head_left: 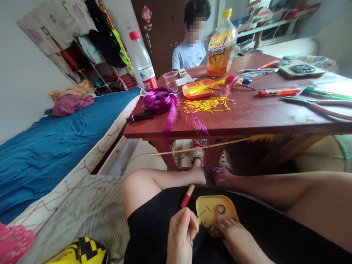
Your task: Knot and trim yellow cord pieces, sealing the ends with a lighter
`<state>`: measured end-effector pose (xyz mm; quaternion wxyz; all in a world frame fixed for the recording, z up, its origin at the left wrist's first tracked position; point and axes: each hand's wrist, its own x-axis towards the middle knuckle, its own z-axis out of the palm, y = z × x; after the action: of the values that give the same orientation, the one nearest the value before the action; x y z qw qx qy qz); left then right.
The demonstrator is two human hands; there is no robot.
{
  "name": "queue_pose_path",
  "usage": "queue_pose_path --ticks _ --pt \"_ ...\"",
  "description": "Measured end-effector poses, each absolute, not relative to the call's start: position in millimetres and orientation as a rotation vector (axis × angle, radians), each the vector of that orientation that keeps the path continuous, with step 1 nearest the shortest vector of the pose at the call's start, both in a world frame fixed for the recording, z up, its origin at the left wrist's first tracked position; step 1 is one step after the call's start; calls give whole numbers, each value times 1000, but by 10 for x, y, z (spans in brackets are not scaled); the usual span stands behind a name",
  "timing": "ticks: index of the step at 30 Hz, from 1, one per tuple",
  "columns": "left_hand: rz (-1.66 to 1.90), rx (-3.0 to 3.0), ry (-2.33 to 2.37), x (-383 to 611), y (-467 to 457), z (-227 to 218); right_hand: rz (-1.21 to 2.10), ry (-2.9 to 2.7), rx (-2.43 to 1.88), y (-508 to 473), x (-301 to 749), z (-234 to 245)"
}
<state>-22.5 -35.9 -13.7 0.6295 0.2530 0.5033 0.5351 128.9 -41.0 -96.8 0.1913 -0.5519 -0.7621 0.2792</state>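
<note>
My left hand (180,236) is closed low in my lap, with its fingers pinched on a thin tool with a red and tan handle (187,196). Close to its right, my right hand (236,240) lies on the near edge of a small yellow tray (213,209) on my black shorts, its fingers curled on something small I cannot make out. A purple ring (221,209) lies in the tray. Purple thread (161,101) sits bundled on the red table (275,117), strands hanging over its front edge. A thin wooden stick (198,147) spans under the table edge.
On the table stand an orange dish (200,90) of yellow strands, a juice bottle (222,46), a water bottle (142,62), a plastic cup (171,80), pens and pliers (316,106). A child sits behind the table. A blue bed (55,139) lies left.
</note>
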Motion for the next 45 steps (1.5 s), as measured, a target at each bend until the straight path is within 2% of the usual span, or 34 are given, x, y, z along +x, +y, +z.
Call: queue_pose_path --ticks 4,5,7,11,17,22,24,26,30,34,37,45 --pt "1212 622 1148 -231 -330 -193 553 -2100 -1439 198 1584 -223" --pt "1206 636 1140 -225 -319 -201 435 -2031 -1441 415 1686 31" --pt "1200 655 1115 -206 -298 -206 -5 -1912 -1441 855 1861 506" --pt "1200 663 1065 -182 -271 -200 -137 -2016 -1428 1535 1983 981" --pt "1195 639 1059 -198 -267 -204 -138 -2185 -1367 1798 1940 966" --pt "1240 572 1046 -187 -247 -137 -125 -2027 -1405 1183 1856 997" --pt "1263 536 1048 -169 -231 -106 151 -1888 -1373 727 1739 834" --pt "1293 510 1069 -142 -214 -83 407 -2039 -1199 276 1578 558" --pt "1288 514 1063 -71 -198 -65 475 -2172 -1036 -263 1255 -1" --pt "1242 534 981 -52 -215 -42 582 -2153 -1041 -317 1184 -157" --pt "1127 439 925 -118 -248 -21 511 -2131 -1023 -261 1309 -67" --pt "641 463 1013 -296 -307 -39 80 -2342 -960 -130 1617 22"
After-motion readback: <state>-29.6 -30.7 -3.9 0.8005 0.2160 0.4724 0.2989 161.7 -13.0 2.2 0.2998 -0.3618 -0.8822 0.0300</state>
